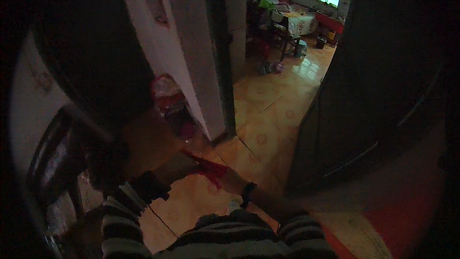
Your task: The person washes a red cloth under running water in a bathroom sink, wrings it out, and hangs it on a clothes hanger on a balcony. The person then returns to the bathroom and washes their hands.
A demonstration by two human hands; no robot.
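Note:
Both my hands meet in front of my body, low in the view, over the tiled floor point(194, 201). Between them is a red cloth-like item point(214, 171), thin and pointed towards the upper left. My left hand point(179, 165) holds its left part, and my right hand point(231, 181) grips its right end. A dark band circles my right wrist. Dimness and blur hide the fingers and the exact kind of item.
A wall end point(205, 61) stands ahead, with bags point(167, 95) on the floor at its left. A dark door panel point(341, 97) is at the right. Beyond are a covered table point(302, 25), a chair point(280, 21) and shoes point(265, 67). Dark furniture point(54, 151) stands left.

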